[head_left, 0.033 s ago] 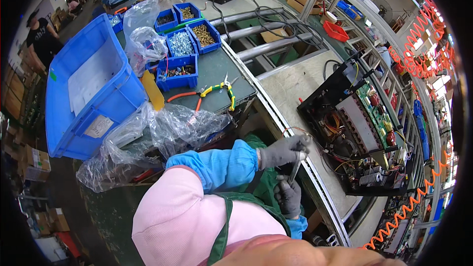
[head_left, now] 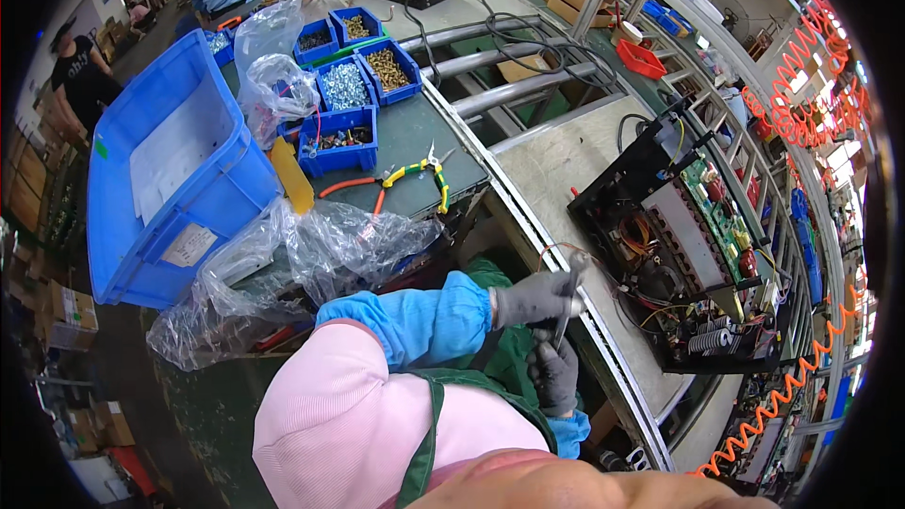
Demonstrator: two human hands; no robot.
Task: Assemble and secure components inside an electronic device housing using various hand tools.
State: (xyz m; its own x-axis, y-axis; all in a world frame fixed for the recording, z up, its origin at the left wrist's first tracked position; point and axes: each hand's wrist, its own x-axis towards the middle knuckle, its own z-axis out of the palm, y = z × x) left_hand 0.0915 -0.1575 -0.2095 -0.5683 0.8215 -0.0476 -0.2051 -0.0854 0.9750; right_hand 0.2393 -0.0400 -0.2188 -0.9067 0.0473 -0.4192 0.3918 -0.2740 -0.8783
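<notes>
My left hand [head_left: 533,299], in a grey glove under a blue sleeve, reaches to the edge of the metal rail. Its fingers are closed at the upper end of a slim silver metal piece [head_left: 564,324], whose exact kind I cannot make out. Just below, my right hand [head_left: 554,377], also gloved in grey, is wrapped round the lower end of that piece. A thin wire [head_left: 556,246] runs near my left fingertips towards an open black device [head_left: 674,264] with a green circuit board, coils and loose wires. It stands on a pale board to the right of my hands.
Left lies a green-topped bench with cutting pliers [head_left: 432,166], red-handled pliers [head_left: 363,186], blue screw bins [head_left: 341,143], a large blue tub [head_left: 160,160] and clear plastic bags [head_left: 349,240]. Metal rollers [head_left: 518,90] carry a black cable. An orange coiled hose [head_left: 773,401] hangs right. People are behind.
My left hand has shifted slightly, and its fingers sit differently on the metal piece, which is turned a little. My right hand is nearly in the same place.
</notes>
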